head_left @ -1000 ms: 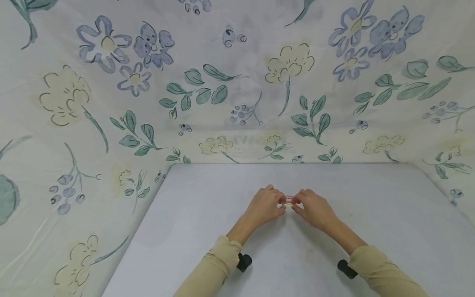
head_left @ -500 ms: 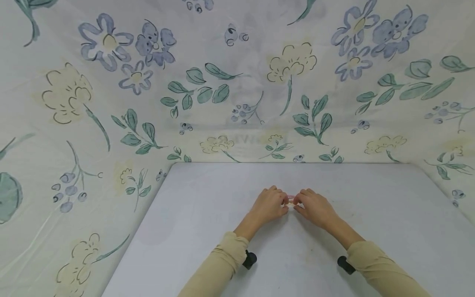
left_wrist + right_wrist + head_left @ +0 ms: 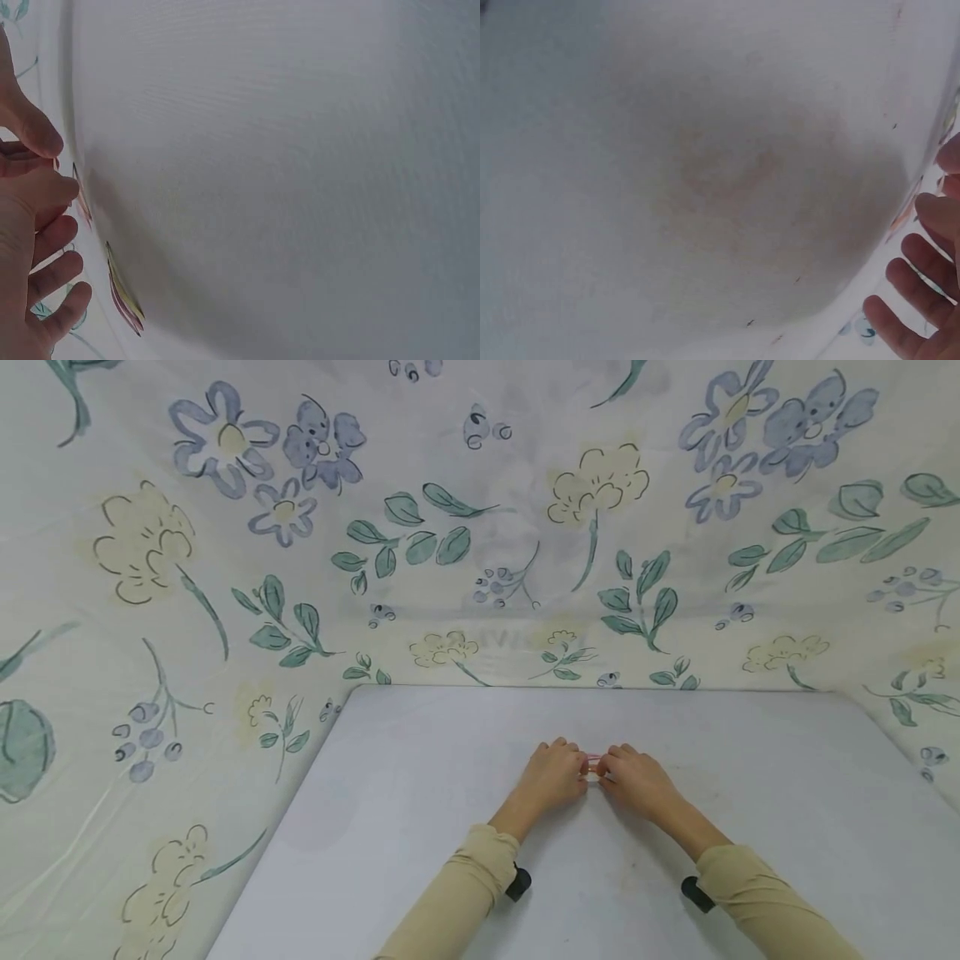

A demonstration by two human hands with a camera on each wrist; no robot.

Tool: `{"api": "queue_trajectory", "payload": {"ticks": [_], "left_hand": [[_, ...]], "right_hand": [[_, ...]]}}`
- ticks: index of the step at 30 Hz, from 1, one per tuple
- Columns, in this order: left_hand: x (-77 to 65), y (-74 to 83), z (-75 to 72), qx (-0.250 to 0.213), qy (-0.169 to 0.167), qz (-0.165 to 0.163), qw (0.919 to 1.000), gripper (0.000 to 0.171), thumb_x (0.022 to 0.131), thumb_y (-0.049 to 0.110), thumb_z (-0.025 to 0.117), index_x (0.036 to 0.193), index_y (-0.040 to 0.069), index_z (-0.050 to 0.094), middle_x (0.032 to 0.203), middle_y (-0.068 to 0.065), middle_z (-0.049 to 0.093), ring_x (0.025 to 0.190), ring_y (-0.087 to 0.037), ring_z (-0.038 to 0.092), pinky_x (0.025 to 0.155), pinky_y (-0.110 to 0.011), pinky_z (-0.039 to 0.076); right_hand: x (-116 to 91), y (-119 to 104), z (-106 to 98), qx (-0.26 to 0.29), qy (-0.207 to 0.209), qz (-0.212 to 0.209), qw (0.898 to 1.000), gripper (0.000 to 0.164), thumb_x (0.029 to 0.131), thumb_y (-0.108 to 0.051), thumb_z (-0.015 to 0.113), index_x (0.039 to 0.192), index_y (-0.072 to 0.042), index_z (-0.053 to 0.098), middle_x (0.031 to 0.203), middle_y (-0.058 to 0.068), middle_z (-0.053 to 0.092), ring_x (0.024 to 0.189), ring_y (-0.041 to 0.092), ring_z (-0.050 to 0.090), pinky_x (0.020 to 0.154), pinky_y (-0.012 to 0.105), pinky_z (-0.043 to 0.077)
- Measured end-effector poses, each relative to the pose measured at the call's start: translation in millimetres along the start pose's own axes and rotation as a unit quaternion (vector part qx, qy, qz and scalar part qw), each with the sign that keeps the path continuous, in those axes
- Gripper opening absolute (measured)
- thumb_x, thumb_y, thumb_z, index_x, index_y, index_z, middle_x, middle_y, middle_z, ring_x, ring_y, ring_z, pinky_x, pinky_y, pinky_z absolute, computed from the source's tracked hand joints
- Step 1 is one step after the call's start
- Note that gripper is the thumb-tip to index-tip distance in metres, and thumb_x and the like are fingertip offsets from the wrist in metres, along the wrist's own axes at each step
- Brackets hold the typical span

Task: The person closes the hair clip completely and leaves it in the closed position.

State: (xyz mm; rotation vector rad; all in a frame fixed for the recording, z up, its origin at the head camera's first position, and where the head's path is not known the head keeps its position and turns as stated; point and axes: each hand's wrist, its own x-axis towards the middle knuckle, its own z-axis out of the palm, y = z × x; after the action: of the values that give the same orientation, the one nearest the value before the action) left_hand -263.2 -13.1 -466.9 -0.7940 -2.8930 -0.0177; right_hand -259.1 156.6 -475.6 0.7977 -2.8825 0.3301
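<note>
Thin pink and orange strands show in the narrow gap between the two hands in the head view; their exact kind is unclear. My left hand pinches the left end, thumb and fingertips bent together. Facing it, my right hand pinches the right end the same way. In the left wrist view, the left hand's outer fingers are spread, and thin yellow and dark red strips with dark tips show beyond them. The right wrist view shows the right hand at the edge, with orange-pink strands beside its fingertips.
A pale table spreads under both hands, with faint smudges on it. A flower-patterned cloth hangs behind and at the sides. Dark camera mounts sit below the wrists.
My left hand and forearm have moved a little to the right, narrowing the gap to the right hand. The right hand has barely moved. The head view has shifted slightly.
</note>
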Motion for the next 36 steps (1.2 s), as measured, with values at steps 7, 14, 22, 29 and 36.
{"api": "queue_trajectory", "payload": {"ticks": [7,14,22,29,36], "left_hand": [[3.5,1.8,5.3,0.013,-0.003,-0.003,0.9999,0.012,0.084,0.029,0.076,0.092,0.020,0.074,0.089,0.006,0.068,0.088,-0.013,0.059,0.072,-0.030,0.047],[6.6,2.3,8.8,0.009,-0.015,-0.013,0.9998,0.013,0.085,0.030,0.076,0.093,0.020,0.074,0.089,0.006,0.067,0.089,-0.013,0.059,0.073,-0.030,0.046],[6.4,3.3,8.2,0.004,-0.018,-0.018,0.9997,0.014,0.084,0.030,0.077,0.092,0.020,0.073,0.088,0.006,0.067,0.087,-0.013,0.060,0.072,-0.031,0.047],[4.8,3.3,7.9,0.019,-0.011,-0.015,0.9996,0.017,0.084,0.033,0.077,0.094,0.020,0.074,0.090,0.006,0.067,0.089,-0.014,0.060,0.073,-0.031,0.047],[3.0,2.9,6.6,0.037,-0.007,-0.013,0.9992,0.018,0.085,0.034,0.075,0.097,0.021,0.073,0.093,0.006,0.067,0.090,-0.013,0.060,0.074,-0.032,0.048]], "right_hand": [[-0.6,1.2,4.2,0.003,0.008,-0.003,1.000,0.009,0.084,-0.008,0.075,0.089,-0.007,0.067,0.086,0.003,0.061,0.085,0.024,0.058,0.070,0.040,0.052],[-0.3,3.0,7.5,0.010,0.012,-0.002,1.000,0.009,0.083,-0.006,0.075,0.088,-0.007,0.067,0.086,0.003,0.060,0.085,0.024,0.058,0.069,0.041,0.052],[0.9,3.5,8.1,0.005,-0.007,0.014,1.000,0.007,0.085,-0.007,0.073,0.089,-0.007,0.067,0.085,0.003,0.061,0.085,0.024,0.059,0.070,0.041,0.052],[1.7,3.8,8.9,0.001,-0.019,0.029,0.999,0.009,0.085,-0.009,0.074,0.092,-0.008,0.068,0.088,0.003,0.062,0.086,0.023,0.059,0.073,0.041,0.053],[0.8,4.1,8.9,-0.007,-0.006,0.026,1.000,0.010,0.085,-0.009,0.073,0.093,-0.008,0.069,0.089,0.003,0.063,0.087,0.023,0.060,0.071,0.041,0.052]]}}
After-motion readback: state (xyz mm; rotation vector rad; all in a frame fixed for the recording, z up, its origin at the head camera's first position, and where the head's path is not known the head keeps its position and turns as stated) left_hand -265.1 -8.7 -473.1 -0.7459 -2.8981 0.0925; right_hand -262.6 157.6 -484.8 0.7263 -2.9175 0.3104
